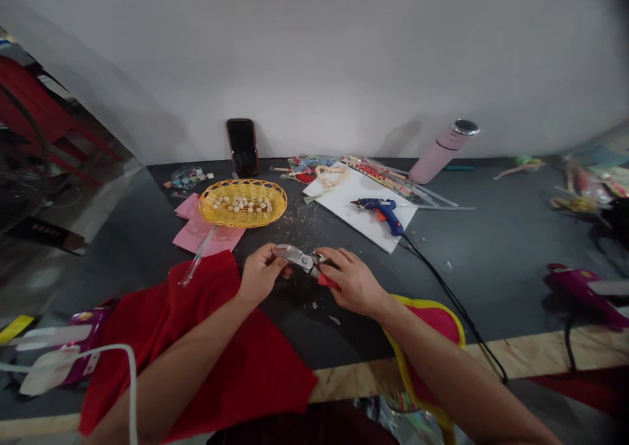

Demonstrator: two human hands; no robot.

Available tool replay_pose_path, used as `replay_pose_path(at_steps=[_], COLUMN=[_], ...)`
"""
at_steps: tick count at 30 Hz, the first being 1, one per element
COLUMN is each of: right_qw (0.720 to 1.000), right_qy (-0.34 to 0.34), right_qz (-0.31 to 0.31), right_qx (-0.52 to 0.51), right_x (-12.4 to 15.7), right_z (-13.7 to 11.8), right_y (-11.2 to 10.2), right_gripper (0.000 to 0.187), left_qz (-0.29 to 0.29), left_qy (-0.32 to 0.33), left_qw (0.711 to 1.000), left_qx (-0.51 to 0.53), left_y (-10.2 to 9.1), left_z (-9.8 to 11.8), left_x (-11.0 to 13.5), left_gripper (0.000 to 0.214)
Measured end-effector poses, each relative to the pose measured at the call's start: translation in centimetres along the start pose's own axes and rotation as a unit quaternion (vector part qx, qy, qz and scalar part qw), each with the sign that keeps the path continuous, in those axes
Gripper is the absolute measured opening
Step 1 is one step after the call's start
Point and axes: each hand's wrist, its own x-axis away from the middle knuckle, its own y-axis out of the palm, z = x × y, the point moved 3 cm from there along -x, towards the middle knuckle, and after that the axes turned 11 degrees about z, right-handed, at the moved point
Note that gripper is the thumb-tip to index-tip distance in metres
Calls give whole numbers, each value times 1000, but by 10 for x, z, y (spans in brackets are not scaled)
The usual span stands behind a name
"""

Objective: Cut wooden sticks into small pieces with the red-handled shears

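Note:
My right hand (pixel 354 281) is wrapped round the red handle of a pair of scissors (pixel 297 255), whose metal blades point left. My left hand (pixel 262 271) is closed in a pinch at the blade tips; whatever lies between its fingers is too small to make out. Beyond my left hand stands a yellow woven basket (pixel 242 219) holding several small whitish pieces. Small pale scraps (pixel 334 320) are scattered on the dark table (pixel 289 330) around the hands.
Red cloth (pixel 226 340) covers the front left, near pink paper (pixel 209 235). A blue glue gun (pixel 381 210) lies on a white board (pixel 344 212), its black cord (pixel 442 284) running off the front edge. A phone (pixel 242 147) and a tilted pink bottle (pixel 442 151) lean against the wall.

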Motion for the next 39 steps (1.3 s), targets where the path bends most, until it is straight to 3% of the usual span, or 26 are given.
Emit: replay_pose_path(at_steps=[26,39], right_qw=[999,998], right_qy=[-6,-39], right_qz=[-30,-45], right_qx=[8,-18], right_x=[2,0], right_z=[3,9], right_y=[0,-8], right_gripper=[34,37], left_qz=[-29,-117], left_qy=[-1,-12], left_qw=[1000,993], left_qx=[-6,2], left_y=[-1,0], left_z=[-6,-2], left_x=[0,2], left_gripper=[9,13])
